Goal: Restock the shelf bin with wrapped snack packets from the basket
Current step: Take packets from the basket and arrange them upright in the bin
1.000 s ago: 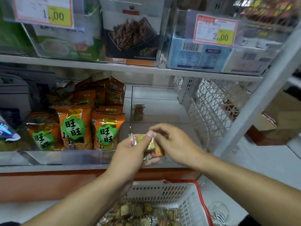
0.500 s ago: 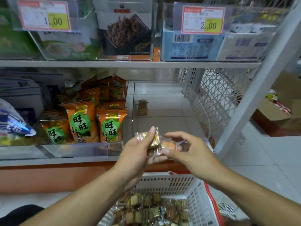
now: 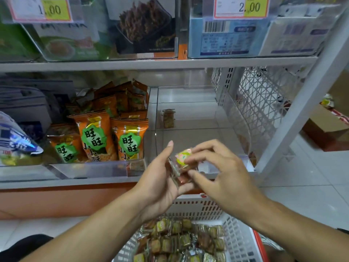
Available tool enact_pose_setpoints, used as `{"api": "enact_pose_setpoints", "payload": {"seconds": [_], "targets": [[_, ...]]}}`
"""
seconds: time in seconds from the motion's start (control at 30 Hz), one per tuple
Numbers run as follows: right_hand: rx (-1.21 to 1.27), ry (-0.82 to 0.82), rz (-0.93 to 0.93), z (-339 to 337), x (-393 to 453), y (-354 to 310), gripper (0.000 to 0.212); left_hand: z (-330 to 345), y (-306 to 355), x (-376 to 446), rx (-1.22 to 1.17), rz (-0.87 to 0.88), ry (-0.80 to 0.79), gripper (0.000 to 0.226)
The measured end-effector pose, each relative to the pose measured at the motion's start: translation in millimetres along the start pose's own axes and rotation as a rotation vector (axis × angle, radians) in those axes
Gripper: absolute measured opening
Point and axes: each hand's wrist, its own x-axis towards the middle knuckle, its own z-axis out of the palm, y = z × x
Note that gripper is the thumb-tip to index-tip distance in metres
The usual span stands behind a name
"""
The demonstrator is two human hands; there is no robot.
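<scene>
Snack packets [image 3: 182,164] — cradled in left hand [image 3: 162,178], pinched by right hand [image 3: 221,174].

A small grocery shop: white metal shelves [image 3: 160,64] carry clear plastic bins fronted by price tags [image 3: 241,6] reading 1.00 and 2.00, orange snack bags [image 3: 113,137] stand in rows, and a white shopping basket [image 3: 239,241] of wrapped packets sits on the tiled floor [image 3: 311,195].

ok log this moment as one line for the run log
left hand holds snack packets | right hand pinches top packet | clear bin holds one packet | basket stocked
</scene>
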Motion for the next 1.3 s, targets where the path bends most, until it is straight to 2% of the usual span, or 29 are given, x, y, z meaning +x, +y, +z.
{"api": "enact_pose_setpoints", "payload": {"seconds": [0.07, 0.17, 0.23, 0.3, 0.37, 0.47, 0.57, 0.73, 0.8, 0.87, 0.93, 1.0, 1.1, 1.2, 1.3], "targets": [[0.005, -0.122, 0.03, 1.5, -3.1, -2.1, 0.026, -3.1, 5.1, -1.6, 0.022, 0.011, -0.021, 0.071], [0.056, -0.093, 0.067, -1.0, 1.1, -3.6, 0.025, -4.8, 9.4, -1.9, 0.082, 0.039, 0.035, 0.068], [0.077, -0.101, 0.147, -3.8, 4.9, -0.4, 0.037, -5.1, 9.4, -1.9, 0.124, 0.047, 0.043, 0.066], [0.096, -0.218, 0.219, -6.0, 7.2, 3.8, 0.048, -4.9, 8.9, -2.3, 0.165, 0.044, 0.029, 0.067], [0.094, -0.289, 0.232, -6.5, 7.5, 6.7, 0.047, -6.0, 8.2, -3.1, 0.191, 0.034, 0.01, 0.069], [0.115, -0.243, 0.304, -7.1, 7.5, 6.5, 0.043, -8.0, 6.9, -4.2, 0.187, 0.0, -0.044, 0.071], [0.244, -0.209, 0.432, -6.6, 10.1, 5.4, 0.034, -8.3, 7.1, -4.6, 0.182, -0.027, -0.082, 0.074], [0.675, -0.073, 0.591, -9.5, 19.2, 7.6, 0.029, -5.3, 10.5, -6.2, 0.219, 0.047, -0.049, 0.043], [0.796, -0.002, 0.647, -13.1, 23.1, 8.4, 0.027, -6.1, 12.0, -5.4, 0.2, 0.058, -0.012, 0.037], [0.832, 0.114, 0.659, -18.2, 26.9, 10.2, 0.026, -7.4, 14.2, -4.9, 0.203, 0.096, 0.035, 0.034], [0.79, 0.125, 0.583, -27.0, 30.6, 12.0, 0.023, -10.7, 15.8, -3.5, 0.313, 0.149, 0.068, 0.034], [0.637, -0.085, 0.427, -39.4, 32.4, 15.0, 0.022, -13.8, 17.7, -3.0, 0.454, 0.181, 0.071, 0.037], [0.358, -0.5, 0.267, -48.9, 30.4, 15.4, 0.037, -14.0, 20.0, -6.1, 0.64, 0.155, -0.007, 0.041], [0.104, -0.579, 0.213, -41.4, 26.5, 14.4, 0.062, -11.3, 18.5, -10.7, 0.804, 0.073, -0.065, 0.053], [0.102, -0.73, 0.239, -37.6, 24.1, 11.5, 0.075, -9.2, 11.6, -15.1, 0.86, -0.054, -0.094, 0.06]]}}
